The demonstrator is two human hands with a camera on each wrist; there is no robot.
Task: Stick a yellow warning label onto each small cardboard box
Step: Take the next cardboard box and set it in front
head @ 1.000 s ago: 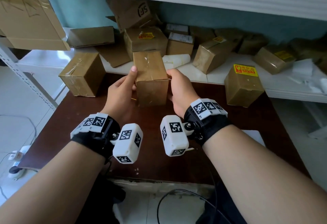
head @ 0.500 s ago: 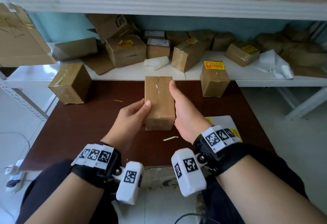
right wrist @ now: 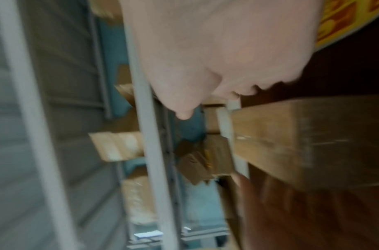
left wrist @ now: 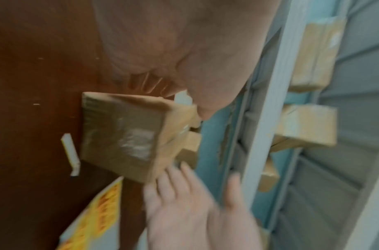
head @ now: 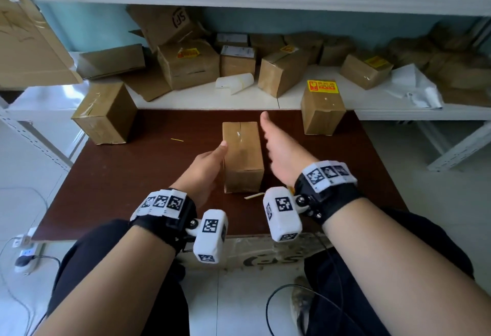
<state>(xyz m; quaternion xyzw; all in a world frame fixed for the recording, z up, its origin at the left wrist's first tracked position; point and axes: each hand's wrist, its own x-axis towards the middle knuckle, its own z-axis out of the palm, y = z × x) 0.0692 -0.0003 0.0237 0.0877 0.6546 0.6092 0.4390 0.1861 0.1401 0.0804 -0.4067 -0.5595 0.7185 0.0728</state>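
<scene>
A plain small cardboard box (head: 243, 155) (left wrist: 124, 135) (right wrist: 291, 135) lies lengthwise on the brown table (head: 132, 176), with no label on its top. My left hand (head: 210, 161) holds its left side, thumb on the top edge and fingers against the side face (left wrist: 150, 82). Just to the box's right, my right hand (head: 276, 147) (left wrist: 195, 203) hovers with straight fingers, clear of the box and holding nothing. A sheet of yellow warning labels (left wrist: 94, 211) (right wrist: 338, 22) lies on the table near my right wrist.
A box carrying a yellow label (head: 322, 86) stands at the table's back right. An unlabelled box (head: 106, 112) sits at the back left corner. Several more boxes crowd the white shelf (head: 212, 96) behind. A white paper strip (head: 252, 196) lies by the near end of the box.
The box came down towards me and now rests on the table. My right hand let go of it and drew off to the right; my left hand stays on it.
</scene>
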